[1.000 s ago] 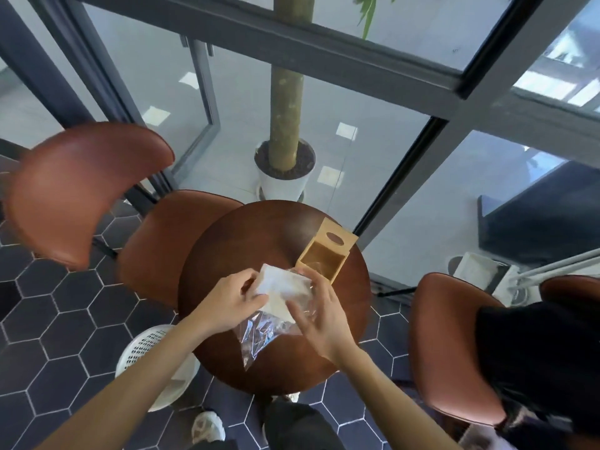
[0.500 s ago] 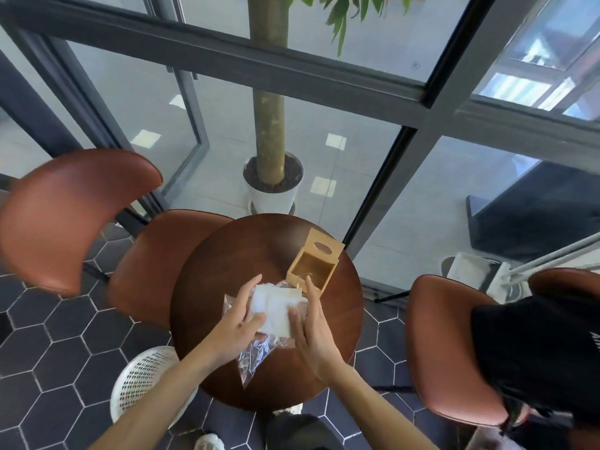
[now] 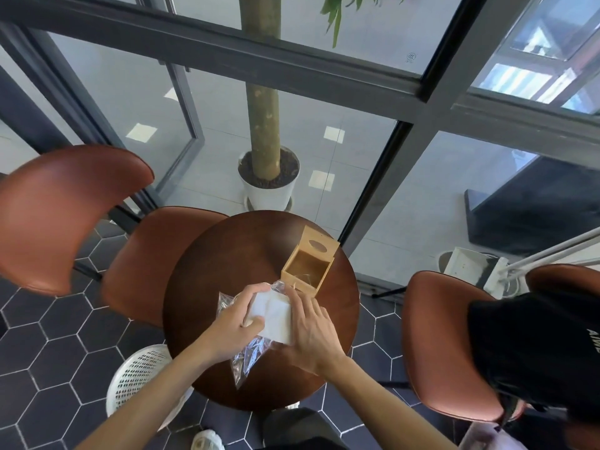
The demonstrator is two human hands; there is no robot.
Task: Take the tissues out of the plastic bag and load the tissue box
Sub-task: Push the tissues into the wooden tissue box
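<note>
Both the left hand (image 3: 238, 323) and right hand (image 3: 311, 329) are gripping the tissues (image 3: 272, 315) half inside the plastic bag (image 3: 250, 355), just beside the empty tissue box (image 3: 306, 267).

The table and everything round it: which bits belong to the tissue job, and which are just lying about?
Part of the job:
tissues
plastic bag
wooden tissue box, lid open
left hand and right hand, both on the tissues

Just lying about:
brown chairs
potted tree
white basket
</note>
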